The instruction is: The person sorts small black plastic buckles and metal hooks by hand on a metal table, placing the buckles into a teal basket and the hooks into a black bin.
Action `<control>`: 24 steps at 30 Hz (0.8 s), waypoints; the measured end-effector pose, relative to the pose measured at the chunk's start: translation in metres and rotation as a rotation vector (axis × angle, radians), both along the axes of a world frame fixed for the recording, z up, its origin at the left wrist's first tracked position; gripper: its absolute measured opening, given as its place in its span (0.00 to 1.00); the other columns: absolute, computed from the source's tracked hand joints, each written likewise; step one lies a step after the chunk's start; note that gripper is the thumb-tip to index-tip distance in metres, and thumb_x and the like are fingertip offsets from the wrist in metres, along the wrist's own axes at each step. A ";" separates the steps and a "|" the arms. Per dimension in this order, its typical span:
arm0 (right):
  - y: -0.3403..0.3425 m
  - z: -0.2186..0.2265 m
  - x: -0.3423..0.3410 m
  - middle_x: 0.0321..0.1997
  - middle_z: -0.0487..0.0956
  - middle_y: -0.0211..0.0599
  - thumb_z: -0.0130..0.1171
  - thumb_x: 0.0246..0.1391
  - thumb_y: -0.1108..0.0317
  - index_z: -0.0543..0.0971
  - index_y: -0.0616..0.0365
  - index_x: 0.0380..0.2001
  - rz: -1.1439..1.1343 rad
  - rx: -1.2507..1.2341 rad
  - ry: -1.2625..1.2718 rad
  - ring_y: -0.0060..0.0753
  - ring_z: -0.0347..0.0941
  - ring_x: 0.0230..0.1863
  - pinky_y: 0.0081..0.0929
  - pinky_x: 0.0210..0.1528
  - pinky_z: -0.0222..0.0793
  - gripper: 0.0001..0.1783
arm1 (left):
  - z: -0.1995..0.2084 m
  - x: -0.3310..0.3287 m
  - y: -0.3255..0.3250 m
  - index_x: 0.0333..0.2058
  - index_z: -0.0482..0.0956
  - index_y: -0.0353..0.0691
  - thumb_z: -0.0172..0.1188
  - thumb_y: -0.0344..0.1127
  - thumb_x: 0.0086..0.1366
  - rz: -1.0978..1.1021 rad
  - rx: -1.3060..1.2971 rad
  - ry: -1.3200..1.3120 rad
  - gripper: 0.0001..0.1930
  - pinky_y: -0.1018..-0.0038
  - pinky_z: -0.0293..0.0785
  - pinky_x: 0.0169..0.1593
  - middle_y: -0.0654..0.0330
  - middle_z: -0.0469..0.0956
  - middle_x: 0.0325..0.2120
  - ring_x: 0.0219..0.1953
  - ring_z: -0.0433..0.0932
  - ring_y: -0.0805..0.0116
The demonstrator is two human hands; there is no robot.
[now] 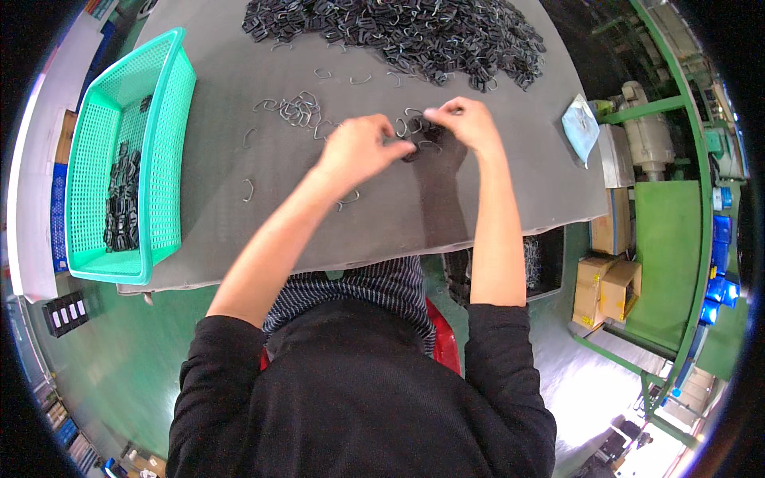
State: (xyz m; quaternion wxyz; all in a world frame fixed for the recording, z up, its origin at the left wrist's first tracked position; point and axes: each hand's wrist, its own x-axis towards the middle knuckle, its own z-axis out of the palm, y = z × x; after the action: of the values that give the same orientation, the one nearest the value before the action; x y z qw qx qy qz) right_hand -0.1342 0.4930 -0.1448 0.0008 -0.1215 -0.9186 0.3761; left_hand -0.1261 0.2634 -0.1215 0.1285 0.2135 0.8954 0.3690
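My left hand [362, 149] is over the middle of the grey-topped table [215, 223], fingers curled and thumb reaching right. Its thumb tip is by a small black buckle-like piece [410, 154]; whatever the fingers hold is hidden. Facing it, my right hand [468, 123] has its fingertips pinched together above dark pieces [430, 129], and I cannot make out what is in them. Bent metal wire clips [413, 112] lie around both hands. To the left is a tangled cluster of wire clips [300, 109], with single ones scattered about.
A large heap of black pieces with wire clips [414, 36] covers the far side. At the left edge stands a green plastic basket [167, 159] holding black pieces [122, 199]. A pale blue packet [580, 129] lies at the right. Below the table edge is a dark crate [550, 263].
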 end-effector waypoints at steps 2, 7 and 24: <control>-0.022 0.003 -0.008 0.25 0.80 0.37 0.71 0.33 0.51 0.81 0.57 0.24 0.117 0.179 -0.055 0.30 0.76 0.28 0.27 0.34 0.69 0.21 | -0.006 0.012 0.022 0.33 0.75 0.37 0.66 0.49 0.48 0.013 -0.231 0.272 0.22 0.62 0.75 0.38 0.51 0.75 0.35 0.36 0.78 0.53; -0.021 0.039 -0.011 0.18 0.75 0.25 0.70 0.36 0.59 0.80 0.58 0.23 0.106 -0.174 -0.057 0.16 0.65 0.18 0.16 0.20 0.58 0.14 | -0.003 0.000 0.012 0.32 0.76 0.34 0.67 0.43 0.49 -0.075 -0.179 0.138 0.18 0.69 0.74 0.33 0.54 0.77 0.28 0.32 0.79 0.62; -0.057 0.070 0.028 0.21 0.76 0.29 0.69 0.39 0.54 0.80 0.62 0.31 0.248 -0.485 -0.032 0.19 0.69 0.23 0.21 0.26 0.66 0.22 | -0.005 -0.002 -0.015 0.51 0.65 0.35 0.37 0.55 0.68 0.207 1.258 -1.158 0.27 0.61 0.75 0.46 0.50 0.71 0.44 0.47 0.73 0.55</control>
State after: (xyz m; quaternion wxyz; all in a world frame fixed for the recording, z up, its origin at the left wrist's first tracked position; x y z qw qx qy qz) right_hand -0.1066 0.4361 -0.0744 -0.0891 -0.0105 -0.8094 0.5803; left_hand -0.1283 0.2481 -0.1266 0.3883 -0.0596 0.3329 0.8572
